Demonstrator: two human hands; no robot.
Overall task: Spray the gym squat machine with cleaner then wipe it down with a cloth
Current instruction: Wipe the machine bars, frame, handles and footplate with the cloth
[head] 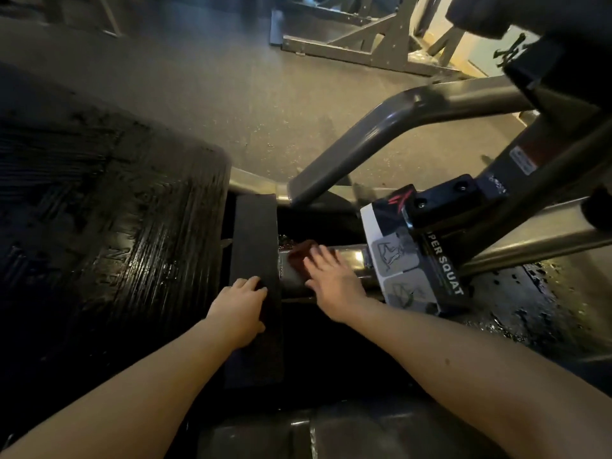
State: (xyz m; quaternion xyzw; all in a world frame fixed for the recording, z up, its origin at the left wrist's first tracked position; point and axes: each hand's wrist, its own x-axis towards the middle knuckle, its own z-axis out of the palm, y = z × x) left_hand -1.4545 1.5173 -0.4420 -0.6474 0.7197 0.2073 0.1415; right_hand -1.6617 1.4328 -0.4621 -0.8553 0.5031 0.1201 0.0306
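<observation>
**Steel tube under the cloth: wipe stage in progress**

Steel and black rubber on the squat machine (414, 260) show a wet sheen. The ribbed footplate (116, 210) glistens, and the base plate (530, 293) at the right carries beads of liquid. Judged from this, the spray step is done at least for these areas. No spray bottle is in view.

The dark red cloth (298, 255) lies on the lower steel tube (352, 256), between the black pad (255, 226) and the instruction label (397, 260). The right grip (332, 281) is wide, with fingers spread and nearly straight, pressing the cloth onto the tube. The left grip (240, 304) rests on the black pad with fingers bent over its edge, apparently bracing.

Remaining work, as an estimate:
- the beaded base plate;
- the footplate;
- the bent upper tube (381, 134);
- the upper parts at the top right, which are too dark to assess.

Room for movement along the tube is short. The pad edge stops the cloth on the left, and the label block stops it on the right. The bent upper tube crosses above the far side and limits lift. Toward the person, the space is open. The speckled floor (215, 94) beyond is open as far as another frame (364, 38).
</observation>
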